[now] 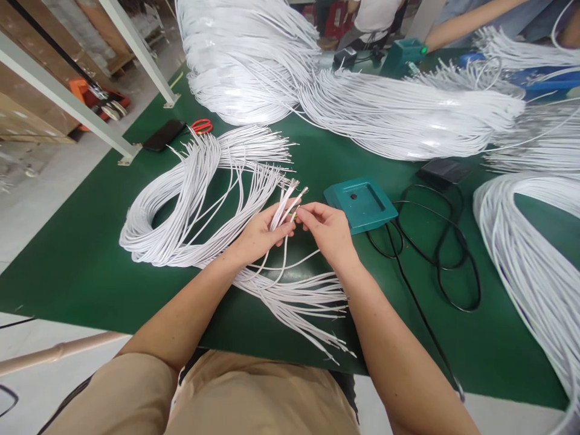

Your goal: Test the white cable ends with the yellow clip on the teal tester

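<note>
My left hand (263,232) is closed around a small bunch of white cable ends (290,196) whose stripped tips point up and to the right. My right hand (327,226) pinches one of those cable ends right beside the left fingers. The held cables run down into a loose coil of white cables (181,205) lying on the green table (81,266) to the left. More white cable ends (308,302) fan out on the table under my forearms. A teal square device (361,204) sits just right of my right hand.
Large bundles of white cables (408,115) fill the back and right side of the table. A black cord (435,254) loops from the teal device. Red scissors (202,125) and a black phone (164,135) lie at back left. Another person's arm (457,27) works at the far side.
</note>
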Motion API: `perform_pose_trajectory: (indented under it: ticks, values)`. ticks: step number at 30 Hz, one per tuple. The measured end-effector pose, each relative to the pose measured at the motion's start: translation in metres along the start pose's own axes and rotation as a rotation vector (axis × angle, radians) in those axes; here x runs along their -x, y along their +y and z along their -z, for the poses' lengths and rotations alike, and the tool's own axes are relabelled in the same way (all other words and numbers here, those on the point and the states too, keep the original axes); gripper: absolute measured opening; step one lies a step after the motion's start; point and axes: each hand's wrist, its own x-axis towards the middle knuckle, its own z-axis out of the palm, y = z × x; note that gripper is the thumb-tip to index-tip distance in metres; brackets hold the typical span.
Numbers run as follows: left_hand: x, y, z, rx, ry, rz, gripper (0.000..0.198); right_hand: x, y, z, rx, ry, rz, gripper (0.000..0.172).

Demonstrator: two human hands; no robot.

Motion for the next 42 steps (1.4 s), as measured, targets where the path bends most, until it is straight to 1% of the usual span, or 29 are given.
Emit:
perform_pose_trajectory:
  ticks: [2, 3, 5, 8, 9, 11, 13, 15, 18, 21, 23, 26, 33, 37, 42]
  values:
    - [0.000, 0.001, 0.001, 0.092, -0.027, 0.048, 0.050, 0.001, 0.003, -0.001, 0.159, 0.023, 0.096, 0.018]
    - [0.000, 0.001, 0.001, 0.140, -0.033, 0.068, 0.050, 0.001, 0.004, -0.001, 0.253, 0.041, 0.166, 0.018]
    - [-0.002, 0.002, 0.003, 0.222, -0.022, 0.115, 0.049, 0.002, 0.006, -0.002, 0.486, 0.073, 0.349, 0.021]
    - [-0.003, 0.003, 0.006, 0.296, 0.021, 0.176, 0.048, 0.003, 0.007, -0.003, 0.909, 0.084, 0.630, 0.029]
    - [-0.004, 0.003, 0.006, 0.305, 0.031, 0.189, 0.047, 0.003, 0.007, -0.003, 1.026, 0.077, 0.694, 0.031]
    - [-0.005, 0.002, 0.007, 0.285, 0.046, 0.199, 0.046, 0.002, 0.006, 0.000, 1.165, 0.037, 0.750, 0.033]
    - [-0.007, -0.001, 0.008, 0.206, 0.074, 0.176, 0.047, -0.002, 0.005, 0.005, 1.197, -0.008, 0.732, 0.029]
    - [-0.009, -0.005, 0.010, 0.080, 0.107, 0.145, 0.049, -0.007, 0.004, 0.012, 1.207, -0.033, 0.684, 0.025]
    - [-0.011, -0.010, 0.012, -0.071, 0.125, 0.133, 0.051, -0.018, 0.004, 0.021, 1.285, -0.107, 0.607, 0.023]
    - [-0.011, -0.010, 0.013, -0.130, 0.129, 0.151, 0.052, -0.026, 0.003, 0.026, 1.359, -0.219, 0.556, 0.019]
    - [-0.011, -0.009, 0.012, -0.159, 0.130, 0.164, 0.052, -0.029, 0.002, 0.027, 1.355, -0.245, 0.552, 0.018]
    - [-0.012, -0.010, 0.011, -0.197, 0.138, 0.181, 0.049, -0.030, 0.001, 0.026, 1.340, -0.243, 0.568, 0.018]
    - [-0.013, -0.016, 0.012, -0.263, 0.195, 0.173, 0.045, -0.032, 0.002, 0.024, 1.349, -0.187, 0.570, 0.019]
    - [-0.015, -0.025, 0.016, -0.306, 0.210, 0.155, 0.043, -0.033, 0.003, 0.024, 1.335, -0.177, 0.571, 0.020]
    - [-0.017, -0.038, 0.018, -0.340, 0.212, 0.089, 0.038, -0.033, 0.001, 0.023, 1.345, -0.181, 0.543, 0.020]
